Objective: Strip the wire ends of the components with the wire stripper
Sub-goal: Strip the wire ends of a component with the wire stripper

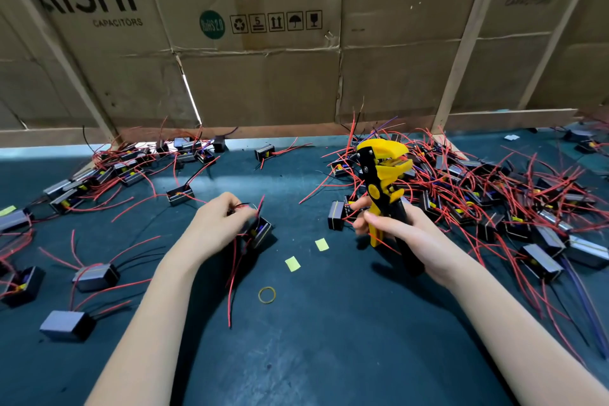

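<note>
Nearest to me are two bare forearms that reach forward over the dark green mat [329,339]. My left hand [219,224] is curled over a small black component [260,232] that sits near the middle of the mat; its fingertips pinch the thin red and black wires [250,207] that rise from this component, and one long red wire [232,287] from it trails back toward me. My right hand [395,231] grips the handles of the yellow and black wire stripper [382,181] and holds it upright, with the head up and turned to the right. I cannot tell whether its jaws are open or pressed together. The stripper stands apart from the wires that the left hand pinches.

Between my two hands, two small yellow paper labels [292,264] lie flat on the mat, and closer to me lies a yellow rubber band [267,294]. A big tangled pile of components with red wires [478,194] covers the right side of the mat, just behind the stripper. A smaller, looser group [131,168] lies at the far left, and some single components [95,277] are scattered along the left edge. Flattened cardboard boxes [257,43], printed with the words AiSHi CAPACITORS, stand as a wall along the far edge.
</note>
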